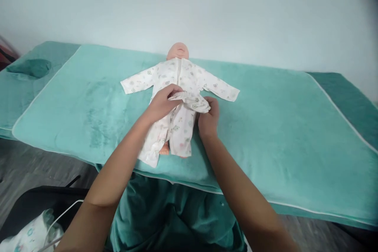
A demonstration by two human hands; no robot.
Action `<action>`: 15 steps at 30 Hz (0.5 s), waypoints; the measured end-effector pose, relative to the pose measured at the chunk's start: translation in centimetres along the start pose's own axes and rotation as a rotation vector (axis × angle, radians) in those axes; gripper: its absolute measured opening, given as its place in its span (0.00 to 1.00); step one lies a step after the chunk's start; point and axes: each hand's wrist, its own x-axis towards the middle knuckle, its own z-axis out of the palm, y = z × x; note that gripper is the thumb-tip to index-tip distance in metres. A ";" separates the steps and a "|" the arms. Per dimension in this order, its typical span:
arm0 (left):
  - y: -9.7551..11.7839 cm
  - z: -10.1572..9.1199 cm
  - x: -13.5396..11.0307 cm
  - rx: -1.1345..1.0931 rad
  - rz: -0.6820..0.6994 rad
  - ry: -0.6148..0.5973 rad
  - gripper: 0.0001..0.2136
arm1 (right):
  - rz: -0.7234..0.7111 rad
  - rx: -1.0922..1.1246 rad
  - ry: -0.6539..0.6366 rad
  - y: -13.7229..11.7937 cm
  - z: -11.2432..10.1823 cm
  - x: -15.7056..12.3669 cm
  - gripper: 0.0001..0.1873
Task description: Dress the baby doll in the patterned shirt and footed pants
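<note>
A baby doll (178, 50) lies on its back on the green-covered bed, its head toward the wall. It wears a white patterned baby romper (167, 74) with both sleeves spread out to the sides. My left hand (165, 101) pinches one end of a folded-back flap of the romper over the belly. At the flap's other end, by the doll's side, my right hand (209, 116) grips the cloth between thumb and fingers. The romper's legs lie toward me, with the doll's feet partly showing at the cuffs.
The bed (274, 126) has a light green plush cover with white piping and runs along a pale wall (189, 8). A face-hole pad (29, 68) lies at the far left. Below left, a black chair (38, 197) holds a white patterned cloth (32, 232) and a white cord.
</note>
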 end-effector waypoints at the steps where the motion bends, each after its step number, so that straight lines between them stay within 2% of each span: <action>1: -0.3 -0.7 -0.3 -0.079 -0.035 -0.058 0.10 | -0.060 -0.009 -0.066 -0.4 -0.5 0.0 0.12; 3: -1.1 -1.8 -0.7 -0.229 -0.082 -0.125 0.12 | -0.236 -0.065 -0.252 -1.9 -1.2 0.2 0.16; 5: -2.0 -2.3 -0.9 -0.349 -0.077 -0.099 0.13 | -0.370 -0.186 -0.469 -4.2 -1.2 0.8 0.19; 6: -2.4 -2.2 -1.0 -0.387 -0.061 -0.070 0.14 | -0.374 -0.245 -0.586 -5.4 -0.9 1.3 0.21; 7: -2.7 -2.0 -1.1 -0.408 -0.046 -0.034 0.14 | -0.330 -0.310 -0.665 -6.7 -0.3 1.7 0.22; 10: -3.4 -1.3 -1.4 -0.425 -0.069 0.064 0.14 | -0.171 -0.429 -0.826 -9.3 2.2 2.9 0.15; 12: -3.6 -1.0 -1.7 -0.433 -0.119 0.119 0.14 | -0.063 -0.400 -0.878 -9.9 3.5 3.4 0.14; 15: -3.6 -0.9 -2.1 -0.401 -0.159 0.128 0.15 | 0.044 -0.258 -0.875 -9.0 3.9 3.5 0.10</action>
